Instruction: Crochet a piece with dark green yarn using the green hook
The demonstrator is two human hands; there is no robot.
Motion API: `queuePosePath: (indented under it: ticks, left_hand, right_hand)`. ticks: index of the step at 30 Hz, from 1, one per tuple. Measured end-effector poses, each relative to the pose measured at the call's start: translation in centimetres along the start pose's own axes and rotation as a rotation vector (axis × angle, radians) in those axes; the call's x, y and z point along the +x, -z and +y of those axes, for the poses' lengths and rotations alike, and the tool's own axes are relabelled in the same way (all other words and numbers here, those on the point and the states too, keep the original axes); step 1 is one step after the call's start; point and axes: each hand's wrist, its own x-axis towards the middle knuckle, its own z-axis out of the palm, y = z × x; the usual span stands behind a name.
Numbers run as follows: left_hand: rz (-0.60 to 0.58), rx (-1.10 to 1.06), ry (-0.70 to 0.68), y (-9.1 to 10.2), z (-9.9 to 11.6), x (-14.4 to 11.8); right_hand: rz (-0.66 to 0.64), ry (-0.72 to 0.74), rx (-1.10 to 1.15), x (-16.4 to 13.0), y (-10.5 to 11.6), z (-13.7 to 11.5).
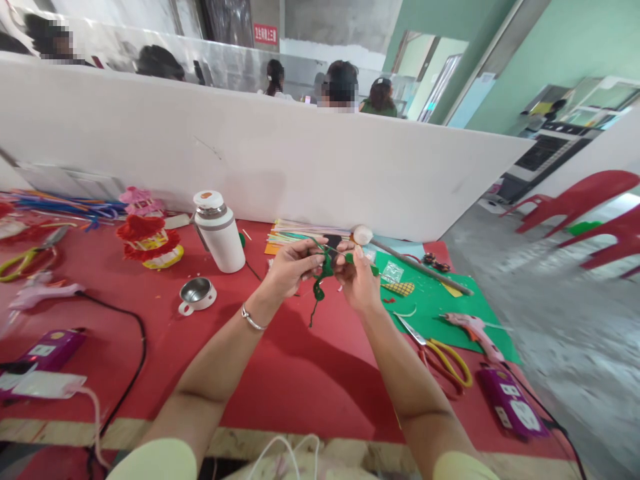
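Note:
Over the middle of the red tabletop, my left hand (295,268) pinches a small piece of green crochet work (327,268) between thumb and fingers. A curled green strip and a loose yarn tail (313,315) hang below it. Green yarn also runs over my left fingers. My right hand (361,283) is closed on what looks like a crochet hook; its green handle (374,269) sticks out past the fingers, and its tip is at the green work. A dark phone-like object (332,241) lies just behind the hands, partly covered by them.
A white thermos (220,233) and a metal-lined cup (197,295) stand left. Scissors (440,360), a pink glue gun (475,330) and a purple power strip (513,403) lie right. A stick (425,269) crosses the green sheet (480,313). A white partition (300,160) rises behind; people sit beyond it.

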Motion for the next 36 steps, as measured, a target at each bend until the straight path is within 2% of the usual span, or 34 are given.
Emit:
queuePosePath:
  ticks: [4,7,9,12,16,19,25,30,36]
  left_hand:
    - [0.002,0.014,-0.008,-0.1,0.3,-0.2]
    - [0.048,0.03,-0.049,0.0,0.0,0.0]
    - [0.119,0.071,-0.113,0.2,-0.3,0.2]
    - [0.213,0.194,-0.27,0.3,-0.6,0.3]
    - [0.243,0.378,-0.412,0.0,-0.4,0.0]
    - [0.241,0.411,-0.419,-0.1,-0.4,-0.1]
    - [0.218,0.368,-0.391,-0.1,-0.8,0.1]
    - [0.214,0.374,-0.353,-0.3,-0.6,-0.1]
    - [0.187,0.408,-0.352,-0.1,-0.8,-0.1]
  right_hand:
    - [0.041,0.008,0.016,-0.2,-0.2,-0.4]
    - [-0.046,0.033,-0.068,0.0,0.2,-0.8]
    - [-0.076,0.079,-0.155,0.3,0.7,-1.0]
    - [-0.05,0.154,-0.239,0.5,1.3,-1.1]
    - [-0.024,0.208,-0.37,0.5,1.7,-1.0]
    - [0.01,0.253,-0.427,0.4,1.8,-1.0]
    - [-0.07,0.205,-0.302,0.3,1.8,-1.1]
    - [-0.071,0.197,-0.283,0.2,1.6,-1.0]
    - [-0.075,0.051,-0.275,-0.3,1.1,-0.8]
